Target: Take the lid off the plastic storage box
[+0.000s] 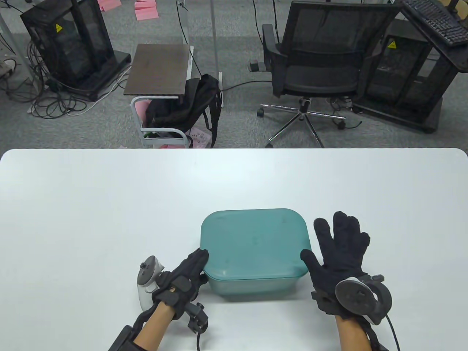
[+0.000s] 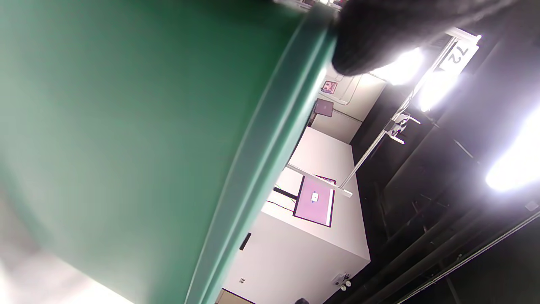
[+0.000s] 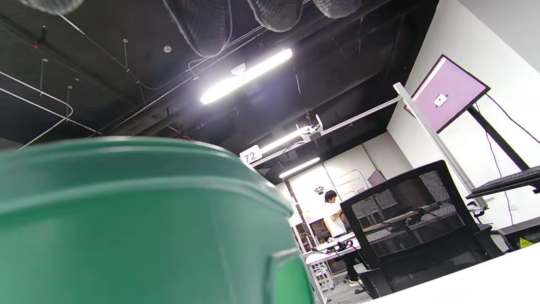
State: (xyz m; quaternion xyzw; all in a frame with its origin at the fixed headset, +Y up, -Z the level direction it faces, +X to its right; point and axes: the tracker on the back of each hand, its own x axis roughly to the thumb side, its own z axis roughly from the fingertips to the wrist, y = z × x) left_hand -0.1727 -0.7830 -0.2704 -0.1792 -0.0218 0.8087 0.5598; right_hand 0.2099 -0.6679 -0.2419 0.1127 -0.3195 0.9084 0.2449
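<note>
A teal plastic storage box [image 1: 252, 283] with its matching lid [image 1: 254, 243] on top sits on the white table [image 1: 91, 204], near the front middle. My left hand [image 1: 188, 272] is at the box's front left corner, fingertips touching the lid's edge; in the left wrist view a gloved fingertip [image 2: 371, 38] rests on the lid's rim [image 2: 270, 139]. My right hand [image 1: 338, 248] is spread open beside the box's right side, thumb touching the lid's right edge. The right wrist view shows the box wall [image 3: 126, 236] close up and only my fingertips [image 3: 274, 14] at the top edge.
Beyond the table's far edge stand a black office chair [image 1: 321, 65], a small side table [image 1: 159, 69] with a black backpack [image 1: 182, 106], and black equipment racks [image 1: 69, 44] on the grey floor.
</note>
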